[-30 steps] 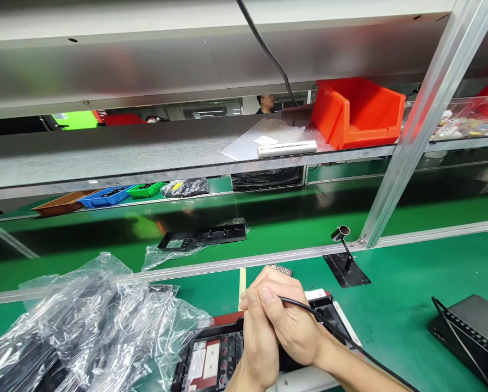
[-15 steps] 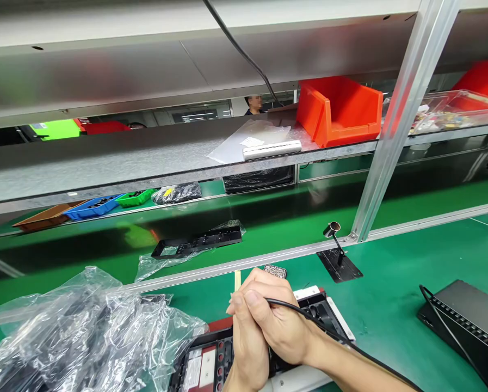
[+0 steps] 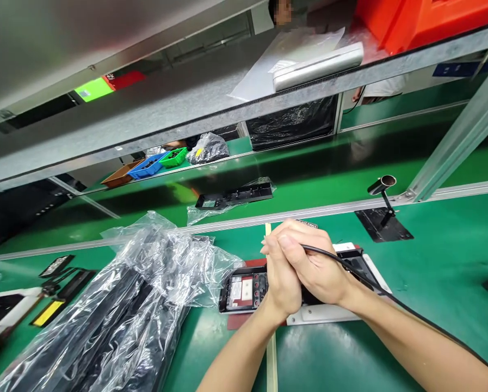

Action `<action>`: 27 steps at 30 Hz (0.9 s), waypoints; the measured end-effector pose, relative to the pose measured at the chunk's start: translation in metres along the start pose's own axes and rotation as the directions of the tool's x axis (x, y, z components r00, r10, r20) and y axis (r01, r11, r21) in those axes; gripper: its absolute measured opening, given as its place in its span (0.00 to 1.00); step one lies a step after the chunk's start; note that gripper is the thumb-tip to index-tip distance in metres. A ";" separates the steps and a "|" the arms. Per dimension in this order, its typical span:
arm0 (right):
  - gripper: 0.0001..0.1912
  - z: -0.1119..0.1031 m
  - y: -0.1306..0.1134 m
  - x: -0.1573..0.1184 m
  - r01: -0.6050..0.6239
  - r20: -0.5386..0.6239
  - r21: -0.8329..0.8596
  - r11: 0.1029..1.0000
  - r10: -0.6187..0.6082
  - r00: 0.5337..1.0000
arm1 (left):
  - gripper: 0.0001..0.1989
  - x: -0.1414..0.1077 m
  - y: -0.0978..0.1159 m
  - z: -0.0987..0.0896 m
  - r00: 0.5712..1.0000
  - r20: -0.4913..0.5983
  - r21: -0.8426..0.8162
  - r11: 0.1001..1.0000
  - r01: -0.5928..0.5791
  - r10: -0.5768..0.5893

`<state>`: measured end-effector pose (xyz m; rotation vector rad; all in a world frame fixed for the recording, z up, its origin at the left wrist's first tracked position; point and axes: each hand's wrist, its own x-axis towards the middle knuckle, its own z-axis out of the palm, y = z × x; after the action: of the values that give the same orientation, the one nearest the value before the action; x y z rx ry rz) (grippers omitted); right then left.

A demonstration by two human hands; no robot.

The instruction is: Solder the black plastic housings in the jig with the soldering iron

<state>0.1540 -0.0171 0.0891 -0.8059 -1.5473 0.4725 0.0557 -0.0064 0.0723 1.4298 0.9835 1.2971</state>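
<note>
My left hand [image 3: 283,283] and my right hand [image 3: 317,267] are pressed together over the bench, both with fingers curled closed. A black cable [image 3: 411,313] leaves the thumb side of my right hand and runs back over that forearm. What my left fingers enclose, if anything, is hidden. Below the hands lies a black frame-like part [image 3: 224,291] with round holes, in a holder with white rails [image 3: 329,314] and red edges. My hands cover its middle. A pale yellow strip [image 3: 271,362] passes beneath my left hand.
Clear plastic bags with black parts [image 3: 117,310] lie at left. A metal tube on a black base plate [image 3: 384,224] stands at right. Behind are a black bracket [image 3: 235,196], small bins [image 3: 148,165], and a shelf [image 3: 178,98] overhead carrying a red bin [image 3: 443,24]. People are beyond.
The view has tilted and swung downward, so the bench things sit higher and further right, and more of the bagged parts show. My hands stay clasped over the black part with the cable.
</note>
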 end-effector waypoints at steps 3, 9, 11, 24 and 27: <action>0.20 0.001 -0.001 0.002 0.025 -0.010 -0.002 1.000 -0.025 1.000 | 0.40 0.000 0.004 0.001 1.000 0.024 -0.021 1.000 -0.017 0.018; 0.20 0.000 -0.002 0.003 0.027 0.003 0.011 1.000 -0.027 1.000 | 0.43 0.000 0.006 0.001 0.999 -0.050 0.033 0.999 0.022 -0.020; 0.20 0.000 -0.001 0.003 0.027 0.005 0.013 1.000 -0.027 1.000 | 0.41 0.001 0.005 0.001 0.999 -0.036 0.028 0.999 0.016 -0.015; 0.21 -0.001 -0.002 0.005 0.023 0.036 -0.008 1.000 -0.023 0.999 | 0.32 0.004 0.008 -0.001 0.996 -0.051 0.042 0.996 -0.075 0.077; 0.20 -0.002 -0.004 0.005 0.012 0.049 -0.023 1.000 -0.010 0.999 | 0.32 0.003 0.004 -0.002 0.995 -0.085 0.060 0.997 -0.051 0.056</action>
<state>0.1554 -0.0167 0.0957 -0.8089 -1.6041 0.4694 0.0539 -0.0043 0.0768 1.4628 1.0548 1.3896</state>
